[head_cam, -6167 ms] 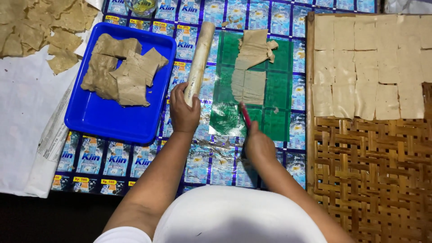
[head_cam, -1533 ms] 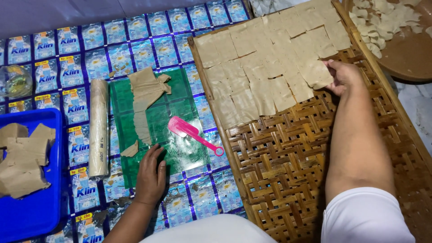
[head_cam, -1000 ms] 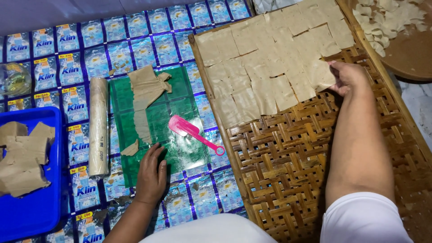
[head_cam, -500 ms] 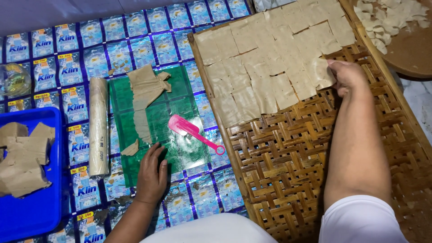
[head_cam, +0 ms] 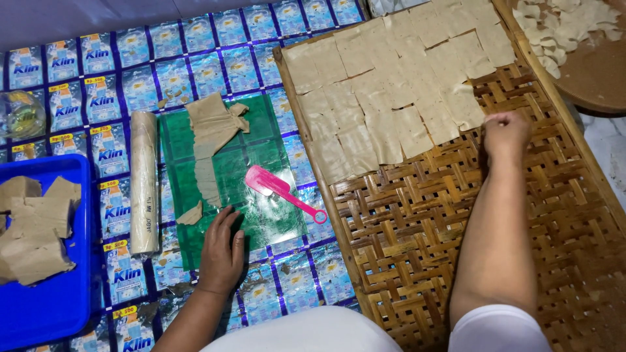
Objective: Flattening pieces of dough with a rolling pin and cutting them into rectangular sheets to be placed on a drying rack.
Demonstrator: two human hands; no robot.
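Note:
My left hand (head_cam: 222, 251) lies flat, fingers apart, on the near edge of a green plastic sheet (head_cam: 267, 156). On that sheet are a torn strip of tan dough (head_cam: 210, 140) and a pink plastic scraper (head_cam: 280, 190). A dough-coated rolling pin (head_cam: 143, 182) lies just left of the sheet. My right hand (head_cam: 505, 133) is closed in a loose fist on the woven bamboo tray (head_cam: 417, 248), right beside the nearest of several thin tan dough squares (head_cam: 398, 78) laid out on the tray's far half. Nothing shows in it.
A blue plastic tray (head_cam: 49, 306) with tan dough chunks sits at the left. The floor mat (head_cam: 169, 65) is made of joined blue sachets. A brown round tray (head_cam: 587, 72) with dough scraps is at the far right. A clear bag (head_cam: 19, 114) lies at the far left.
Six seconds ago my left hand held the rolling pin and my right worked at the green sheet. In the last second my right hand pulled back slightly from the dough squares; my left stayed put.

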